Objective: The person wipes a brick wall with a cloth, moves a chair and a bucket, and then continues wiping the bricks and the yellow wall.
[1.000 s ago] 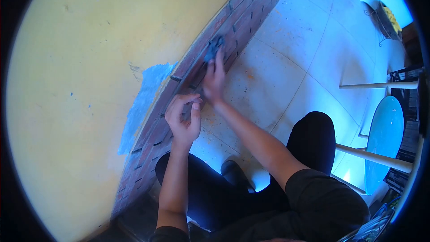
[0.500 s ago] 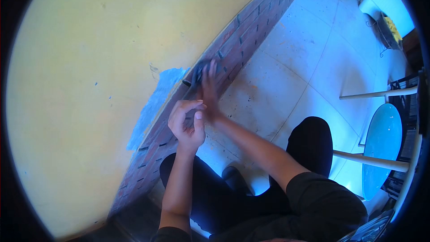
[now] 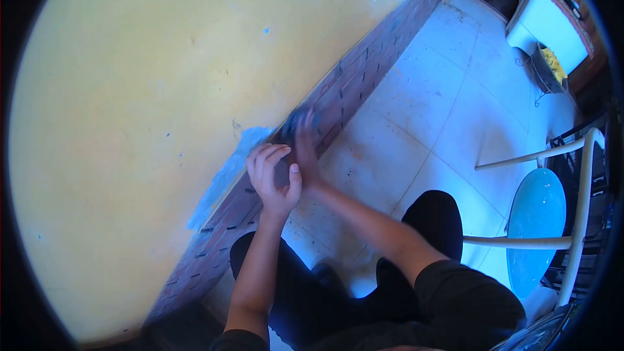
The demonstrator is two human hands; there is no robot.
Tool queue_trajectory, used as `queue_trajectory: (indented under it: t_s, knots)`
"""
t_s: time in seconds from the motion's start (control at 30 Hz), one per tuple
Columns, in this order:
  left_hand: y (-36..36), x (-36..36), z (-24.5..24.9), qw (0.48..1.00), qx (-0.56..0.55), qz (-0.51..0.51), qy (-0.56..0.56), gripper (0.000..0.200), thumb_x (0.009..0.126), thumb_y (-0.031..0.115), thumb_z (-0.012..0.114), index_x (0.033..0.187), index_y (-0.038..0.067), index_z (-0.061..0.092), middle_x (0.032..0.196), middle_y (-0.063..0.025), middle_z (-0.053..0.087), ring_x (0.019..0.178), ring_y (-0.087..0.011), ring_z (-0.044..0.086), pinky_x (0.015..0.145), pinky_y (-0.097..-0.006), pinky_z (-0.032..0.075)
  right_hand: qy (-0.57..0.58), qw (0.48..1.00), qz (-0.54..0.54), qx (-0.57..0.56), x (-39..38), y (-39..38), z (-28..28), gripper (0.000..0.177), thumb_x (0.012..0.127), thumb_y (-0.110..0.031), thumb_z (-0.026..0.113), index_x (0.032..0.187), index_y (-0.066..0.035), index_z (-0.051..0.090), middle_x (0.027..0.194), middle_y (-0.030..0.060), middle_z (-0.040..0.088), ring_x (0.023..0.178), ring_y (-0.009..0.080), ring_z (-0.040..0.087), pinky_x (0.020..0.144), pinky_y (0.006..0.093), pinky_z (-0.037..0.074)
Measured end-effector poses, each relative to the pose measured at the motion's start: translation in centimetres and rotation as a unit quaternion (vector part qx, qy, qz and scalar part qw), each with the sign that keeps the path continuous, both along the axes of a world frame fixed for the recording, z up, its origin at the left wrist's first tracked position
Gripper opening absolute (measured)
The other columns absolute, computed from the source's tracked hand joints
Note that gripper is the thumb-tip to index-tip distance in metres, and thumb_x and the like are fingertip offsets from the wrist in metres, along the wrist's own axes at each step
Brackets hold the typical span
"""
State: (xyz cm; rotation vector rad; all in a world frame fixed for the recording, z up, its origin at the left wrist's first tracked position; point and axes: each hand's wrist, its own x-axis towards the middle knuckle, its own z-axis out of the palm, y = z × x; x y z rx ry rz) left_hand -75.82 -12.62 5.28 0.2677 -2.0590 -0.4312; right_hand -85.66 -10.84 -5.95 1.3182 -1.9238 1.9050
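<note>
I have the right hand (image 3: 307,156) stretched out to the low band of reddish-brown brick pattern with dark joints (image 3: 364,68), its fingers pointing up along the band. Under or beside those fingers is a crumpled dark blue cloth (image 3: 296,125), lying against the upper part of the band, close to the edge where the yellow painted wall (image 3: 143,91) begins. The fingers and the cloth are blurred, so I cannot tell whether the hand grips the cloth or only presses it with extended fingers.

The left hand (image 3: 273,179) is nearer to me, open and loosely curved, with the thumb apart from the fingers and nothing visible between them. In my view it overlaps the brick band and sits just beside the right hand; I cannot tell whether it touches either one. Next to it, along the bottom edge of the yellow wall, runs a ragged pale blue patch (image 3: 224,179).

To the right of the band I see the floor of large pale tiles (image 3: 416,110), with small dark specks and brownish marks. Black-clad knees (image 3: 434,218) are bent below the hands. Well apart on the right stands a chair with an oval turquoise panel (image 3: 537,231) and a pale tubular frame (image 3: 582,214). Farther off, a dark bowl-shaped container (image 3: 541,75) with yellow contents (image 3: 554,64) is beside a white block-like piece (image 3: 552,23).
</note>
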Motion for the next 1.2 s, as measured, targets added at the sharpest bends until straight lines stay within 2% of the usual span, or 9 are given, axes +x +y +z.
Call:
queue_trajectory:
  t_s: [0.17, 0.33, 0.6, 0.73, 0.77, 0.93, 1.07, 1.17, 1.2]
  knots:
    - [0.1, -1.0, -1.3, 1.0, 0.007, 0.004, -0.006, 0.024, 0.087, 0.015, 0.064, 0.107, 0.002, 0.064, 0.112, -0.0158, 0.065, 0.111, -0.0361, 0.057, 0.102, -0.0482, 0.043, 0.033, 0.994, 0.075, 0.078, 4.6, 0.7, -1.4, 0.071, 0.103, -0.03, 0.043, 0.155, 0.011, 0.018, 0.163, 0.0371, 0.008, 0.152, 0.0538, 0.008, 0.124, 0.057, 0.016]
    - [-0.1, -0.7, -1.5, 1.0, 0.008, -0.002, -0.021, 0.023, 0.087, 0.015, 0.065, 0.107, 0.002, 0.064, 0.11, -0.015, 0.066, 0.111, -0.036, 0.057, 0.101, -0.0479, 0.043, 0.118, 0.976, 0.034, 0.177, 2.1, 0.6, -3.5, 0.069, 0.103, -0.029, 0.044, 0.154, 0.011, 0.02, 0.162, 0.0391, 0.008, 0.151, 0.0547, 0.009, 0.124, 0.0574, 0.015]
    - [-0.4, 0.2, -1.1, 0.999, 0.007, -0.006, -0.036, 0.022, 0.088, 0.015, 0.066, 0.105, 0.003, 0.064, 0.108, -0.0141, 0.067, 0.11, -0.0355, 0.058, 0.099, -0.0466, 0.043, -0.051, 0.995, -0.078, -0.017, -4.4, -1.0, 1.4, 0.062, 0.106, -0.014, 0.038, 0.158, 0.008, 0.014, 0.167, 0.0295, 0.005, 0.155, 0.0445, 0.007, 0.126, 0.0501, 0.011]
    - [-0.5, 0.2, -1.4, 0.999, 0.003, -0.003, -0.048, 0.021, 0.088, 0.015, 0.066, 0.105, 0.003, 0.064, 0.108, -0.0137, 0.066, 0.11, -0.0354, 0.057, 0.099, -0.0467, 0.043, -0.149, 0.982, -0.113, 0.026, -12.6, -1.2, 2.3, 0.058, 0.107, -0.014, 0.035, 0.157, 0.009, 0.016, 0.166, 0.0296, 0.011, 0.155, 0.0426, 0.009, 0.127, 0.0465, 0.011]
    - [-0.6, 0.1, -1.5, 0.999, 0.0, -0.002, -0.051, 0.021, 0.088, 0.015, 0.066, 0.105, 0.003, 0.064, 0.108, -0.0136, 0.066, 0.11, -0.0354, 0.057, 0.099, -0.0469, 0.043, -0.109, 0.986, -0.126, 0.029, -13.3, -0.6, 3.4, 0.057, 0.108, -0.014, 0.035, 0.157, 0.008, 0.017, 0.165, 0.0301, 0.013, 0.155, 0.0434, 0.009, 0.127, 0.0464, 0.012]
    - [-0.8, -0.6, -2.7, 0.998, -0.015, 0.015, -0.061, 0.024, 0.086, 0.017, 0.067, 0.107, 0.004, 0.064, 0.111, -0.0128, 0.066, 0.112, -0.0354, 0.056, 0.102, -0.0469, 0.04, -0.064, 0.993, -0.096, 0.029, -9.0, 0.3, 3.3, 0.059, 0.106, -0.013, 0.038, 0.158, 0.007, 0.018, 0.166, 0.0307, 0.011, 0.155, 0.0434, 0.009, 0.126, 0.0476, 0.014]
    - [-0.9, -1.3, -3.1, 0.999, -0.027, 0.018, -0.043, 0.029, 0.086, 0.02, 0.067, 0.11, 0.006, 0.064, 0.113, -0.0123, 0.066, 0.114, -0.035, 0.055, 0.101, -0.0465, 0.038, 0.06, 0.997, 0.038, 0.017, -0.7, 1.3, -0.1, 0.064, 0.105, -0.024, 0.036, 0.157, 0.009, 0.019, 0.165, 0.0339, 0.009, 0.154, 0.0483, 0.007, 0.124, 0.0529, 0.016]
    - [-0.9, -1.5, -3.3, 0.999, -0.03, 0.023, -0.036, 0.03, 0.086, 0.022, 0.067, 0.111, 0.005, 0.064, 0.113, -0.0125, 0.066, 0.115, -0.0355, 0.055, 0.101, -0.0469, 0.037, 0.064, 0.991, 0.013, 0.113, 0.8, 0.0, -2.7, 0.066, 0.105, -0.027, 0.033, 0.157, 0.009, 0.018, 0.164, 0.035, 0.008, 0.153, 0.0508, 0.006, 0.124, 0.0544, 0.015]
    - [-0.9, -1.5, -3.2, 0.999, -0.028, 0.019, -0.04, 0.029, 0.087, 0.023, 0.066, 0.11, 0.005, 0.064, 0.114, -0.0131, 0.066, 0.115, -0.0359, 0.055, 0.102, -0.0476, 0.037, 0.044, 0.996, 0.018, 0.08, 0.7, -0.1, -2.4, 0.065, 0.105, -0.026, 0.033, 0.157, 0.009, 0.018, 0.164, 0.0347, 0.008, 0.154, 0.05, 0.007, 0.125, 0.0539, 0.015]
